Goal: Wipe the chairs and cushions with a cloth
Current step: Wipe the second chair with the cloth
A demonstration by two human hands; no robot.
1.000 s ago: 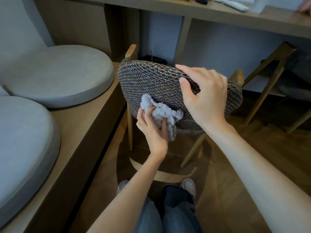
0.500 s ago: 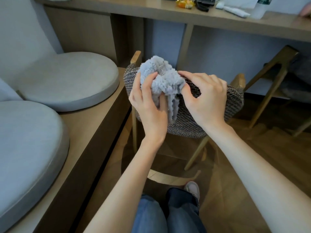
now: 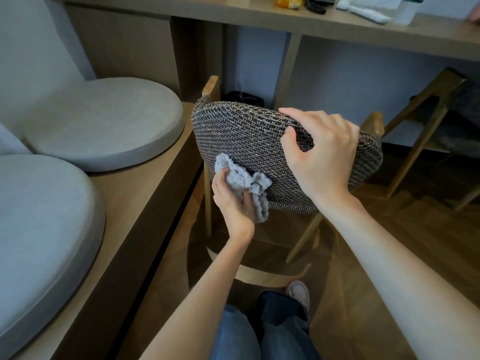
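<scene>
A chair with a dark woven backrest (image 3: 249, 141) and light wooden legs stands in front of me, pushed toward the desk. My left hand (image 3: 233, 201) grips a crumpled grey cloth (image 3: 242, 179) and presses it against the lower left of the backrest. My right hand (image 3: 322, 157) curls over the backrest's top edge, with the fingers behind it and the thumb on the near face. Two round grey cushions lie on the wooden bench at the left, a farther cushion (image 3: 104, 123) and a nearer cushion (image 3: 39, 229).
A wooden desk (image 3: 324, 29) runs across the top, with small items on it. A second wooden chair (image 3: 426, 118) stands at the right. My legs and one shoe (image 3: 298, 294) are on the wooden floor below the chair.
My left hand has brought the cloth from the backrest's top edge down to its lower left. My right hand has stayed on the top edge.
</scene>
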